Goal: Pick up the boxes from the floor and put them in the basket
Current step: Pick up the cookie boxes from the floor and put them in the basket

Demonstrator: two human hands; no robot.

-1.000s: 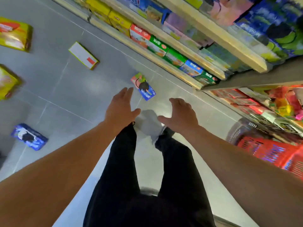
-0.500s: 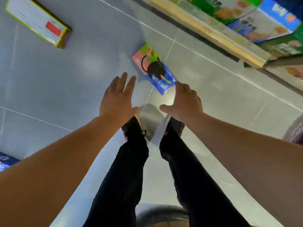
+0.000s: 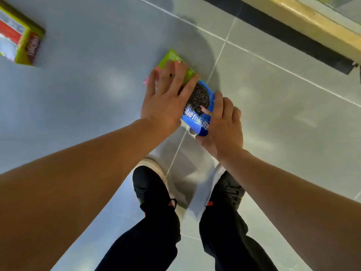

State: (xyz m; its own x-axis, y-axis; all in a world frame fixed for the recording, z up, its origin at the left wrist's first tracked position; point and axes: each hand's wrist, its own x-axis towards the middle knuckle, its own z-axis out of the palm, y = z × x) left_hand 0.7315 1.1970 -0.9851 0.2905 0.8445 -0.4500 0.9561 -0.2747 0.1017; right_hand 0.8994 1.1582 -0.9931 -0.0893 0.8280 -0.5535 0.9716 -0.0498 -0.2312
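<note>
Head view looks straight down at the floor (image 3: 78,106), and both your arms reach forward over your shoes (image 3: 150,190). Your left hand (image 3: 166,102) lies flat with fingers spread across the green and pink end of the cookie box (image 3: 201,98), pressing on its top face. Your right hand (image 3: 224,126) is at the box's blue end, fingers curled against its right side and thumb under the near corner, so the box sits pinched between your two hands. Whether it is lifted off the floor or lying on it, you cannot tell from here. The box shows a dark sandwich cookie printed on its face, and it lies right on a grout line where the tiles meet. A second box (image 3: 17,40), yellow-green with a red and white face, rests on the floor at the far left edge, well apart from your hands. Along the upper right corner runs the wooden shelf base (image 3: 304,22) with a dark strip beneath it. Your black trousers (image 3: 148,243) fill the bottom edge.
</note>
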